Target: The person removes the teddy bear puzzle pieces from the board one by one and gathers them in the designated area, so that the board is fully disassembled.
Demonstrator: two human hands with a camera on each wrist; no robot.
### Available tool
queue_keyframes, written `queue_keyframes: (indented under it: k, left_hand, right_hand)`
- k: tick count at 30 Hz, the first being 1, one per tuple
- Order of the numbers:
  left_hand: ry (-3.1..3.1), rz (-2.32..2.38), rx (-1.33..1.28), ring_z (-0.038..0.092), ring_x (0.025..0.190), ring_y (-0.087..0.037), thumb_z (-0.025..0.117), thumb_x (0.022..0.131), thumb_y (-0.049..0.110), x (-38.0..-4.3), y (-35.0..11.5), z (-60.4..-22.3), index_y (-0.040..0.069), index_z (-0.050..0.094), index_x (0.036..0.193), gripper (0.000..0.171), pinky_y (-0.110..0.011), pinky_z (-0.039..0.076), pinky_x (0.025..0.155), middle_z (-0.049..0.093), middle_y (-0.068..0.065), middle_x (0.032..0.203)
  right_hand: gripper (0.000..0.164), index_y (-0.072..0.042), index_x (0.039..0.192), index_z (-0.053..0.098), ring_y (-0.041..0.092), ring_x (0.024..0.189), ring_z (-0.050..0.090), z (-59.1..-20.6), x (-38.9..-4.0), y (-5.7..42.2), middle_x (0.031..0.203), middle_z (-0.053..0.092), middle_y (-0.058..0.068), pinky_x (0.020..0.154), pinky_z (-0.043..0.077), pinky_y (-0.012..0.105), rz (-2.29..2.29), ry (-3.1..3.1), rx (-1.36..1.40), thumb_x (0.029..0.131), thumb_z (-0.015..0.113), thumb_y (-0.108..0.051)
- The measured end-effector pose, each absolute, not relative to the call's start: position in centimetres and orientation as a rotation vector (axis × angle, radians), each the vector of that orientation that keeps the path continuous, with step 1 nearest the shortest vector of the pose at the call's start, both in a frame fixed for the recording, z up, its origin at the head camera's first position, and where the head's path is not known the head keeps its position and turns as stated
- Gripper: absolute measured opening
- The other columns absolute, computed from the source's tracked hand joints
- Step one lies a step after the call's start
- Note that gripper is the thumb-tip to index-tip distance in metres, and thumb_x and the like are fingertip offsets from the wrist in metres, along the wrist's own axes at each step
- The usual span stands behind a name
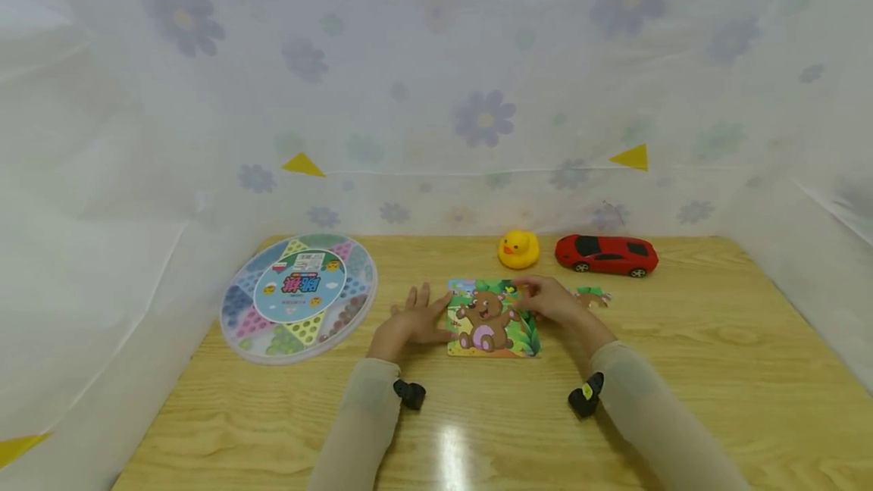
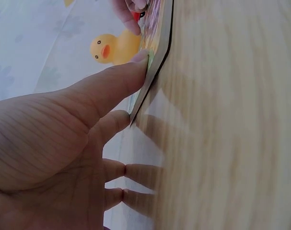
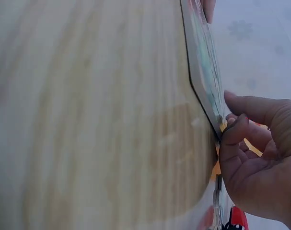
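A square bear jigsaw puzzle (image 1: 486,324) lies flat on the wooden table, its picture facing up. At its left edge is my left hand (image 1: 417,322), thumb resting on the border and the other fingers spread. The left wrist view shows that thumb (image 2: 119,79) on top of the board's edge. My right hand (image 1: 554,300) pinches a puzzle piece at the upper right corner with bent fingers; they hide most of it. Seen from the right wrist, the curled fingers of the hand (image 3: 260,153) touch the board's edge. Loose jigsaw pieces (image 1: 592,296) lie just right of this hand.
A yellow rubber duck (image 1: 518,250) and a red toy car (image 1: 607,256) stand behind the puzzle. To the left lies a round Chinese checkers set (image 1: 300,298). Flowered white sheeting (image 1: 436,97) encloses the table (image 1: 491,430) at the back and sides.
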State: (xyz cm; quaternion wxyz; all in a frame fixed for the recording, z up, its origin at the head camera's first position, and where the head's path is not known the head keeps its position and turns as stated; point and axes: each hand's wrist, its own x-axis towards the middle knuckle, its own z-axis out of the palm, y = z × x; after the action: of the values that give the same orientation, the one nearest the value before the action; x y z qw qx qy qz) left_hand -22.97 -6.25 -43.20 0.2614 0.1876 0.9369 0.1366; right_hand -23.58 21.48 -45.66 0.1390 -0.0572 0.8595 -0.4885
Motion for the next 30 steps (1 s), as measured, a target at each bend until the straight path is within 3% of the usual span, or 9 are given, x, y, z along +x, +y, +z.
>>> queue_keyframes:
  k: [9,30]
  left_hand:
    - [2.532,0.372,0.512,-0.009,0.143,-0.036,0.056,0.089,0.054,-23.08,-6.3,-43.23,0.03,0.013,0.153,0.081,-0.067,0.005,0.106,-0.009,-0.017,0.157]
    - [2.526,0.376,0.517,-0.009,0.142,-0.038,0.058,0.089,0.053,-23.0,-6.34,-43.01,0.029,0.014,0.153,0.082,-0.067,0.005,0.106,-0.009,-0.018,0.157]
  right_hand:
    - [0.05,-0.004,0.132,0.052,0.013,0.049,0.045,-45.37,-24.18,21.09,0.073,0.045,0.006,0.05,0.046,0.027,-1.259,2.546,-0.077,0.085,0.07,-0.008]
    - [0.047,-0.001,0.13,0.042,0.013,0.047,0.046,-45.28,-24.05,20.67,0.073,0.042,0.008,0.054,0.052,0.029,-1.288,2.484,-0.056,0.088,0.062,0.001]
